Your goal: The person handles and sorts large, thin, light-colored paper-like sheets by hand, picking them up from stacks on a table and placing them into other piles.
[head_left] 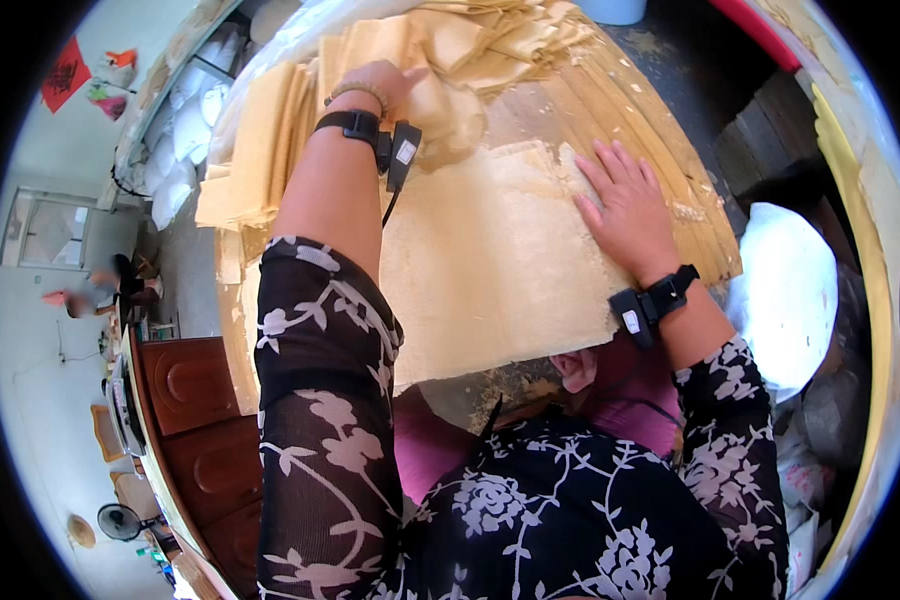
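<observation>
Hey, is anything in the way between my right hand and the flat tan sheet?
Nothing visible stands between them: your right hand lies spread at the right edge of the flat tan sheet.

My black top [570, 490] has pale flowers [490, 502] and sheer sleeves [322, 425]; I wear a beaded bracelet [362, 87] on my left wrist, black straps [670, 290] with small dark boxes [402, 155] on both, one trailing a cable [392, 206].

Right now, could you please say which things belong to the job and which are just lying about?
Apparently in use: left hand, right hand, flat tan sheets, folded tan sheets, wooden tabletop.
Apparently just lying about: white bag, fan, red-brown cabinet.
</observation>
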The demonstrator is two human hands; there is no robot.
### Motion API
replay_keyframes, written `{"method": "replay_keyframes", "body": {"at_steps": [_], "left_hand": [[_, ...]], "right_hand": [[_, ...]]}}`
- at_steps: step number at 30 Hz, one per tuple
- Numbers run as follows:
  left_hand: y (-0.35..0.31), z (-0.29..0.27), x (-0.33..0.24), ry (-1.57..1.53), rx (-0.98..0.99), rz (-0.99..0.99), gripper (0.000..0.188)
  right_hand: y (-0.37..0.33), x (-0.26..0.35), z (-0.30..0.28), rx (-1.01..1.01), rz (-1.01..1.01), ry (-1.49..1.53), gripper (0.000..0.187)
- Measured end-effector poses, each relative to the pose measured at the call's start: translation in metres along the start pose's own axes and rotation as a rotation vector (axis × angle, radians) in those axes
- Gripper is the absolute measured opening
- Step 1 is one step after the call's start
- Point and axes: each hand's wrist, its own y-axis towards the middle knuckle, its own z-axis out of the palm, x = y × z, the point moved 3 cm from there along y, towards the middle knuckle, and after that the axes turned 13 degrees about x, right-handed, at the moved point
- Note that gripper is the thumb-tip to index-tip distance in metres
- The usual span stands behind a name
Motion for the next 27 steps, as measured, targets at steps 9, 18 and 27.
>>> {"method": "replay_keyframes", "body": {"at_steps": [9,18,27], "left_hand": [[-0.140,0.037,-0.031,-0.220,-0.245,0.636,0.055],[-0.320,0.126,-0.066,-0.311,-0.227,0.741,0.047],[-0.293,0.136,-0.073,-0.532,-0.255,0.746,0.019]], "right_hand": [[0.001,-0.021,0.019,-0.074,0.000,-0.042,0.045],[0.012,-0.033,0.025,-0.128,-0.075,0.073,0.038],[0.029,-0.067,0.033,-0.073,-0.125,0.656,0.029]]}}
